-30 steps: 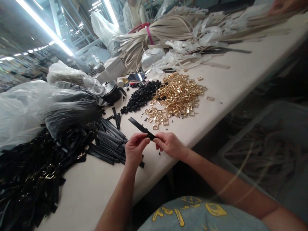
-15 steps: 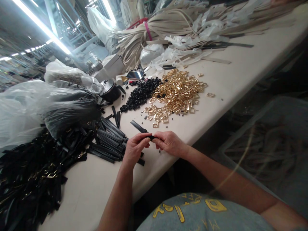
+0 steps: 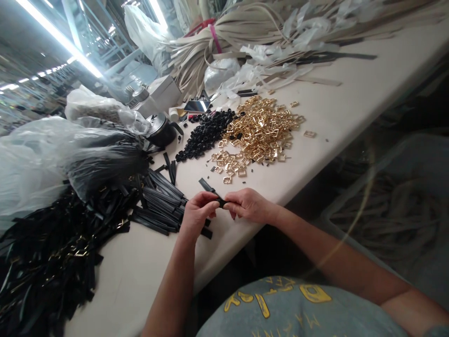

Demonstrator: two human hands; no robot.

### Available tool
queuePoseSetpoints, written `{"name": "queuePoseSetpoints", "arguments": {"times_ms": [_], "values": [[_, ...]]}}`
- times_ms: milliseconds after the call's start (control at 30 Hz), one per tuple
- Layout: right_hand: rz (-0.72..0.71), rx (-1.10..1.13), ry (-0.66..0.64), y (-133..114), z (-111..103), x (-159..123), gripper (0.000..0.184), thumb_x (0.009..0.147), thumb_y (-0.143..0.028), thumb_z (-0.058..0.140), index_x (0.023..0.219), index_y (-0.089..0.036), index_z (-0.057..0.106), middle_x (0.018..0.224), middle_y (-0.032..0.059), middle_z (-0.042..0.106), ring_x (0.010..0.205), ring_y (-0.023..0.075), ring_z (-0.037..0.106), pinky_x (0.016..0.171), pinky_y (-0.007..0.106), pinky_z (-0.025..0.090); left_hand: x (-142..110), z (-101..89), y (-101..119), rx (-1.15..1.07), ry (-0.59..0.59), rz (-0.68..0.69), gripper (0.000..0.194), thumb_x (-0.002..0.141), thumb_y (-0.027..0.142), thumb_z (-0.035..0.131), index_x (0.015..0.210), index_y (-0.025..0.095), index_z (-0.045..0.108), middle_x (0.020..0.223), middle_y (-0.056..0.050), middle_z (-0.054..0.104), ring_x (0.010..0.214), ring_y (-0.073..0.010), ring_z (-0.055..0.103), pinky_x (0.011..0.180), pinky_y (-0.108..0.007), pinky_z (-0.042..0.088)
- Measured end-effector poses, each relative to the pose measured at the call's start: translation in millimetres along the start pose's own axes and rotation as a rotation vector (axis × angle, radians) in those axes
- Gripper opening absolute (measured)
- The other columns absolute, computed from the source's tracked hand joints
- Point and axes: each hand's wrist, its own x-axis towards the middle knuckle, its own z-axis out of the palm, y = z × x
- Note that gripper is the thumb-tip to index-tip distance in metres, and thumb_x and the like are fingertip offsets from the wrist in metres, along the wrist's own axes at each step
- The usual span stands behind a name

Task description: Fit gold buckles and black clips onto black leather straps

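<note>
Between my two hands is a black strap (image 3: 206,185), its far end sticking up past my left fingers. My left hand (image 3: 197,211) pinches it from the left, thumb against fingers. Opposite, my right hand (image 3: 248,205) closes on its near end with thumb and fingertips; part of that end is hidden. A bundle of black straps (image 3: 163,203) lies just left of my left hand. Beyond my hands are a heap of gold buckles (image 3: 264,128) and a smaller pile of black loops (image 3: 208,133).
A tangled heap of black straps with gold buckles (image 3: 79,248) covers the table's left side, under clear plastic bags (image 3: 42,159). A black pot (image 3: 161,131) and a phone (image 3: 197,106) stand and lie farther back. Beige strips (image 3: 242,35) fill the far side. The table edge (image 3: 291,199) runs diagonally.
The strap's far end has swung slightly right and now stands steeper. Both hands keep their grip in almost the same place, and the view has shifted a little.
</note>
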Motion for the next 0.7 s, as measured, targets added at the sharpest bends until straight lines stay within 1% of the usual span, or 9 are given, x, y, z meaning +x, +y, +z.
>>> {"name": "queuePoseSetpoints", "arguments": {"times_ms": [67,133,267,367,433,533,567,600,700], "values": [[0.018,0.031,0.022,-1,1,0,0.025,0.094,-0.023,0.054,0.071,-0.015,0.057,0.061,-0.0026,0.063,0.050,0.0070,0.053,0.056,0.018,0.036,-1,5.9,-2,-0.016,0.118,0.090,0.024,0.062,0.029,0.085,0.077,0.017,0.070,0.059,0.003,0.061,0.046,-0.0068,0.051,0.046,-0.017,0.040],[0.039,0.070,0.038,-1,2,1,0.024,0.094,-0.023,0.054,0.072,-0.015,0.057,0.060,-0.0027,0.063,0.049,0.0066,0.053,0.055,0.018,0.037,-1,10.4,-4,-0.030,0.155,0.119,0.023,0.062,0.028,0.085,0.074,0.017,0.070,0.059,0.003,0.062,0.048,-0.0072,0.054,0.048,-0.017,0.043],[0.073,0.124,0.065,2,3,2,0.023,0.095,-0.026,0.052,0.076,-0.015,0.061,0.061,-0.0023,0.064,0.047,0.0066,0.053,0.053,0.018,0.038,-2,14.2,-6,-0.084,0.141,0.092,0.025,0.061,0.028,0.086,0.077,0.016,0.072,0.065,-0.001,0.067,0.055,-0.0098,0.060,0.056,-0.020,0.049],[0.084,0.186,0.091,3,2,2,0.025,0.095,-0.028,0.051,0.076,-0.014,0.060,0.060,-0.0015,0.063,0.046,0.0069,0.053,0.051,0.018,0.039,-2,15.5,-9,-0.146,0.158,0.100,0.027,0.058,0.028,0.088,0.079,0.017,0.074,0.069,-0.002,0.069,0.058,-0.0098,0.061,0.059,-0.020,0.051],[0.083,0.237,0.088,2,1,1,0.025,0.094,-0.030,0.050,0.077,-0.014,0.060,0.061,-0.0010,0.063,0.046,0.0072,0.053,0.049,0.018,0.040,-2,16.4,-12,-0.202,0.149,0.055,0.028,0.058,0.030,0.088,0.079,0.017,0.075,0.070,-0.002,0.070,0.058,-0.0095,0.061,0.059,-0.020,0.051],[0.074,0.288,0.072,0,-1,1,0.026,0.095,-0.031,0.049,0.078,-0.014,0.060,0.061,-0.0006,0.062,0.046,0.0077,0.053,0.048,0.018,0.040,0,15.9,-15,-0.236,0.101,-0.029,0.030,0.060,0.036,0.087,0.080,0.017,0.076,0.067,-0.003,0.069,0.055,-0.0100,0.060,0.057,-0.021,0.051],[0.072,0.292,0.068,0,-1,1,0.026,0.095,-0.031,0.049,0.078,-0.014,0.059,0.061,-0.0005,0.062,0.046,0.0079,0.053,0.048,0.018,0.040,0,15.1,-15,-0.212,0.089,-0.016,0.029,0.061,0.036,0.086,0.081,0.017,0.076,0.067,-0.003,0.068,0.056,-0.0101,0.060,0.057,-0.021,0.051],[0.071,0.289,0.065,1,-1,1,0.026,0.095,-0.031,0.049,0.078,-0.014,0.059,0.061,-0.0004,0.062,0.047,0.0080,0.053,0.048,0.018,0.041,1,14.0,-15,-0.166,0.084,0.025,0.026,0.064,0.035,0.085,0.082,0.018,0.076,0.069,-0.003,0.068,0.057,-0.0102,0.060,0.058,-0.022,0.051],[0.074,0.246,0.060,3,1,3,0.023,0.095,-0.029,0.048,0.081,-0.014,0.059,0.066,0.0006,0.064,0.051,0.0093,0.058,0.051,0.019,0.043,1,10.5,-13,0.038,0.095,0.226,0.017,0.071,0.029,0.080,0.084,0.019,0.077,0.078,-0.003,0.068,0.063,-0.0105,0.060,0.061,-0.022,0.050]]}}
